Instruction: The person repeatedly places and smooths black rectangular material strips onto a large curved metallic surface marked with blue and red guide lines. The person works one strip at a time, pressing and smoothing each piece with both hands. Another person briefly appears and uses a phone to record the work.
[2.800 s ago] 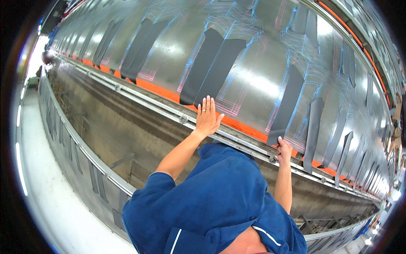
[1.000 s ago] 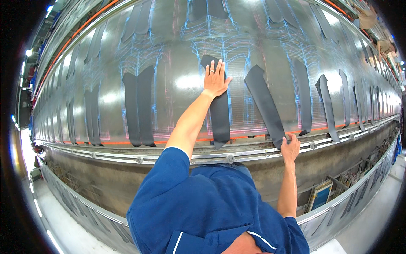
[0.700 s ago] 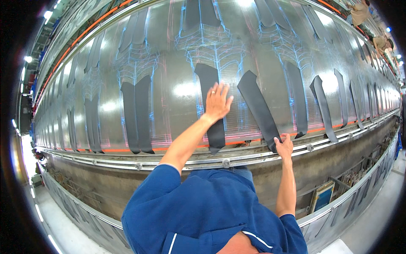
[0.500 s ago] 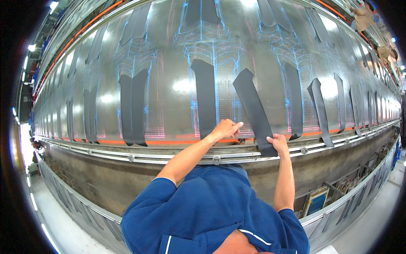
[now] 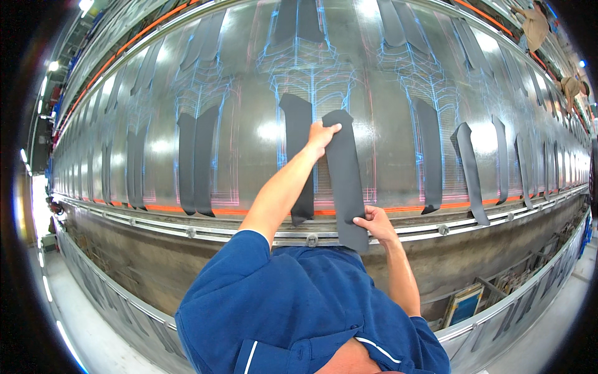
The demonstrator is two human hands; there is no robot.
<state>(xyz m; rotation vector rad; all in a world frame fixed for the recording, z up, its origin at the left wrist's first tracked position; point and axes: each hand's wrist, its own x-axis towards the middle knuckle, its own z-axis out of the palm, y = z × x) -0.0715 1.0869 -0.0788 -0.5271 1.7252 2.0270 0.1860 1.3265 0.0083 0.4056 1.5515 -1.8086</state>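
Evidently pliable, the strip (image 5: 346,171) is a long, matte, dark grey piece, its faceted upper end over the table (image 5: 392,143) and its blunt lower end reaching across the rail (image 5: 218,236). Whether its middle touches the surface beneath is hard to tell.

The left hand (image 5: 321,136) pinches the upper end at its left corner, thumb flat on the face and fingers curled in at the edge. Lower down, the right hand (image 5: 379,224) grips the right edge, thumb pressed on top, the other fingers bent loosely beside it.

Just left, partly behind the left forearm, lies the neighbouring strip (image 5: 296,134), equally dull, with a slanted top. Slick and grey, the table throws back soft white glare; thin, web-like blue lines (image 5: 313,103) and straighter pink lines (image 5: 228,201) cover it. A smooth orange band (image 5: 249,210) edges it, above the bright metal rail with its round knob (image 5: 313,240). The shirt (image 5: 293,305) is soft navy cloth, trimmed in white.
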